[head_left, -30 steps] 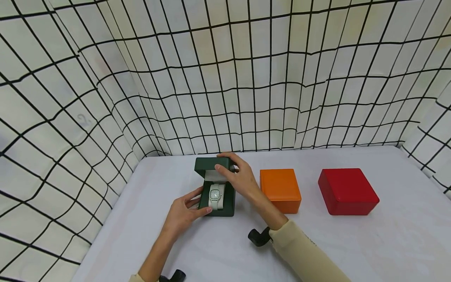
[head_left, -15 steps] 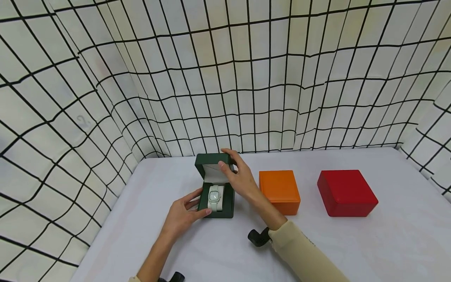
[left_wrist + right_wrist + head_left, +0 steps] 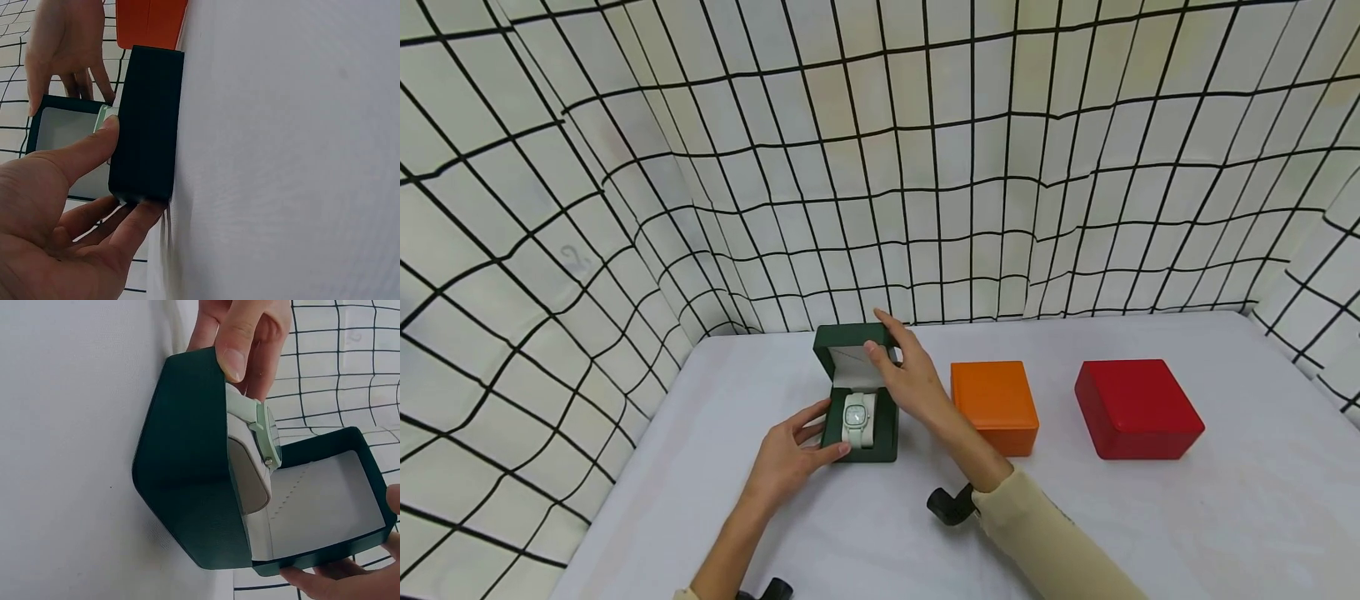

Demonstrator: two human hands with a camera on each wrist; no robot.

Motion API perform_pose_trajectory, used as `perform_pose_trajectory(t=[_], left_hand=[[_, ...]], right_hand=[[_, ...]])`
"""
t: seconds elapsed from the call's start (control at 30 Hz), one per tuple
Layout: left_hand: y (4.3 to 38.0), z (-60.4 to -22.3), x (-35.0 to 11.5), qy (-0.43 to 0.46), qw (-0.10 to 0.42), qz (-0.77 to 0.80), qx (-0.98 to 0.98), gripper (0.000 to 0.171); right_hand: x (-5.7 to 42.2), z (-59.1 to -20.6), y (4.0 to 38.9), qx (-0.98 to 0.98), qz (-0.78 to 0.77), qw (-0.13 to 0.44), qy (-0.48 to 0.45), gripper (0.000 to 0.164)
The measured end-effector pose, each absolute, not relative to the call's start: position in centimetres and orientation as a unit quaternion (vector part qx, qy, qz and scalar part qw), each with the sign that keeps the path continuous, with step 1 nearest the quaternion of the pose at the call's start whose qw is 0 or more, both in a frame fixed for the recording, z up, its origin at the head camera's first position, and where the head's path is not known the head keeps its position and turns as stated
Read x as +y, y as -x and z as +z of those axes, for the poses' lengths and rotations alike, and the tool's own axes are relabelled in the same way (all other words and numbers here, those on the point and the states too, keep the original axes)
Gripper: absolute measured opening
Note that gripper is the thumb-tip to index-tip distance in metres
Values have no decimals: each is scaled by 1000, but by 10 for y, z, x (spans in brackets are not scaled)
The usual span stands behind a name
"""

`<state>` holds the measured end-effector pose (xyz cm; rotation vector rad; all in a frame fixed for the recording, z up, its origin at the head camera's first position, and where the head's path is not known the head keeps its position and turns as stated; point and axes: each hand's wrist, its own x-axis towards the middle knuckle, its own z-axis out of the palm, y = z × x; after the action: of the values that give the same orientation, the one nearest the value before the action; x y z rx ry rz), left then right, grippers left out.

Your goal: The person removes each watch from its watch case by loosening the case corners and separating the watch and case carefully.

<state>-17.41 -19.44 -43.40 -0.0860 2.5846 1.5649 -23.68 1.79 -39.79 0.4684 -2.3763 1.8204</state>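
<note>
A dark green watch box [image 3: 887,429] stands on the white table with its hinged lid [image 3: 841,335] raised. Inside, a pale green watch [image 3: 269,434] is wrapped round a light cushion [image 3: 249,481]. My left hand [image 3: 784,460] holds the base at its left side, thumb over the front rim and fingers along the outer wall. With thumb and fingers on either side of the rim, my right hand [image 3: 916,379] grips the lid's right edge. The lid's pale lining faces the front. In the left wrist view the thumb and the base [image 3: 147,125] hide most of the watch.
Just right of the green box is a closed orange box [image 3: 992,396]. Farther right sits a closed red box [image 3: 1138,408]. White sheeting with a black grid [image 3: 955,192] rises behind the table and along its sides. Black wrist cameras [image 3: 950,505] stick out near the sleeves.
The lid has tilted farther back under my right hand, showing more of its lining. My left hand has kept its place on the base.
</note>
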Motion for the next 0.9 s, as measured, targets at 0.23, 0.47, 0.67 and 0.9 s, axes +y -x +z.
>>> perform_pose_trajectory(t=[0.23, 0.47, 0.67, 0.9], left_hand=[[173, -435, -195, 22, 62, 520, 852, 78], [172, -432, -194, 21, 62, 499, 864, 70], [172, -429, -195, 12, 65, 491, 869, 67], [175, -431, -196, 4, 70, 490, 869, 64]], right_hand=[[16, -394, 223, -797, 583, 80, -132, 65], [18, -391, 208, -798, 577, 129, -115, 67], [18, -390, 200, -792, 583, 140, -117, 57], [21, -393, 193, -814, 551, 117, -140, 34]])
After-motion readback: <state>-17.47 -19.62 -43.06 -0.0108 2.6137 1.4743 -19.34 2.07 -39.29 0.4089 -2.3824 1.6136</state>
